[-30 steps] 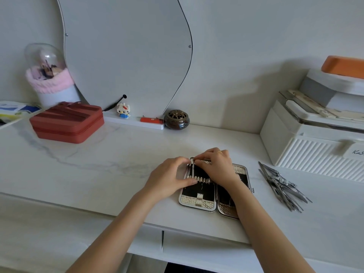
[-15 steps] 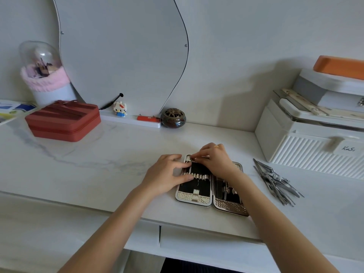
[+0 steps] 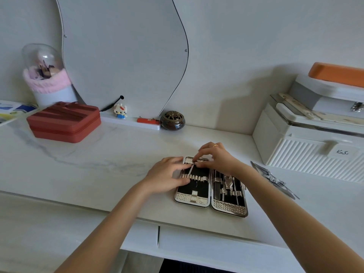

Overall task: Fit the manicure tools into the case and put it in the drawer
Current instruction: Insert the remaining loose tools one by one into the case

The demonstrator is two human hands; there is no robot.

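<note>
A silver manicure case (image 3: 229, 208) lies open flat near the front edge of the white marble dresser top. Its right half holds several tools in loops. My right hand (image 3: 216, 159) pinches a thin metal tool (image 3: 191, 168) at the top of the left half, the tool slanting down toward the elastic strap. My left hand (image 3: 167, 177) rests on the case's left edge, thumb pressing the strap. A pile of loose steel tools (image 3: 272, 177) lies right of the case. A drawer front (image 3: 216, 251) shows below the top's edge.
A white ribbed storage box (image 3: 307, 152) stands at the right, stacked with trays and an orange lid. A red zip case (image 3: 64, 122), a pink-trimmed brush holder (image 3: 47, 81), a wavy mirror (image 3: 126, 56), a small figurine (image 3: 120, 111) and a dark round censer (image 3: 172, 120) line the back.
The view has shifted slightly. My right hand has lifted off the case's right half, uncovering the tools there, and now works the thin tool at the left half's top. My left hand stays put.
</note>
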